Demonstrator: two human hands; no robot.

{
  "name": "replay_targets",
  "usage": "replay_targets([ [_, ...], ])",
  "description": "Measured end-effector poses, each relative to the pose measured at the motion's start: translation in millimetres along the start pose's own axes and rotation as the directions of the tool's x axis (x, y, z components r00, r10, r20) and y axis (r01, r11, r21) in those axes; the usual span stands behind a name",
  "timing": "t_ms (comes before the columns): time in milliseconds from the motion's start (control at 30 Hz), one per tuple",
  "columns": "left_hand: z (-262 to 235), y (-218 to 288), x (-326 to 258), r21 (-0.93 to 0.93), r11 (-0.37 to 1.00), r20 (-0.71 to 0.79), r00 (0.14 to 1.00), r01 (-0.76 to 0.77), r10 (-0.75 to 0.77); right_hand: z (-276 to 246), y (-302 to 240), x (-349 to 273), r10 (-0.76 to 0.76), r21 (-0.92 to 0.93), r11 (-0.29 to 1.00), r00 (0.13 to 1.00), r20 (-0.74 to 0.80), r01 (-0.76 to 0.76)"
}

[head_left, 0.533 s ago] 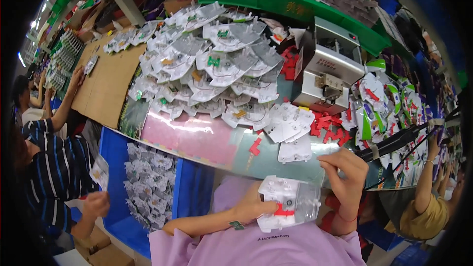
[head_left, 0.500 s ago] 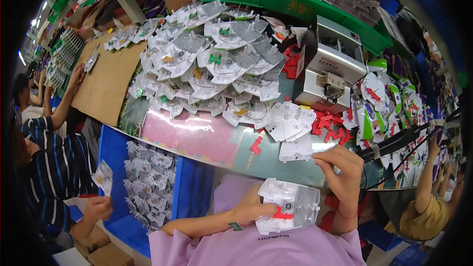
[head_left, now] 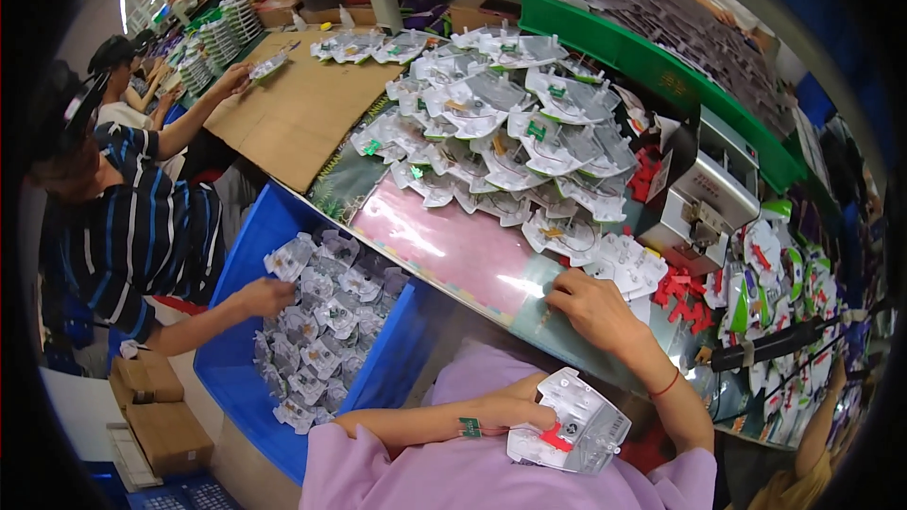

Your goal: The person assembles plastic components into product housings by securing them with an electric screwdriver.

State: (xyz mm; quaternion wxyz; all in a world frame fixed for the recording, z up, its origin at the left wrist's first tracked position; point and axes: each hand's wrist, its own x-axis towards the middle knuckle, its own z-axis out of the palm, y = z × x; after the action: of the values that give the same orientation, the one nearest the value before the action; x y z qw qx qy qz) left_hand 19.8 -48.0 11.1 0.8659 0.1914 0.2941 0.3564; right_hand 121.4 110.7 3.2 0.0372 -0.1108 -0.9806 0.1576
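Note:
My left hand holds a white and clear plastic housing against my lap, its thumb on a red plastic piece lying on the housing. Over the table's front edge is my right hand, fingers bent down and closed at the tabletop; whatever is under the fingertips is hidden. White plastic plates lie just beyond that hand. To its right is a heap of loose red plastic pieces. A small green circuit board shows against my left forearm.
A large pile of white and clear housings covers the table's middle. Behind the red pieces stands a silver machine. Finished-looking green-and-white parts lie right. A blue crate of housings stands left, a co-worker's hand over it.
My right hand has moved left from the white plate to the tabletop, where a loose red piece lay. My view has turned left. The co-worker's hand has lowered a part into the blue crate.

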Motion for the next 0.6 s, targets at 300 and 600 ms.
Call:
replay_targets([
  [300,2,0,5,-0.014,0.995,-0.077,0.993,-0.096,0.094,3,12,1,-0.019,-0.027,0.999,0.998,-0.066,0.017],
  [600,-2,29,3,0.083,0.985,-0.239,0.957,-0.15,0.166,-83,-11,-22,-0.135,0.112,0.965,0.815,-0.564,0.238],
])
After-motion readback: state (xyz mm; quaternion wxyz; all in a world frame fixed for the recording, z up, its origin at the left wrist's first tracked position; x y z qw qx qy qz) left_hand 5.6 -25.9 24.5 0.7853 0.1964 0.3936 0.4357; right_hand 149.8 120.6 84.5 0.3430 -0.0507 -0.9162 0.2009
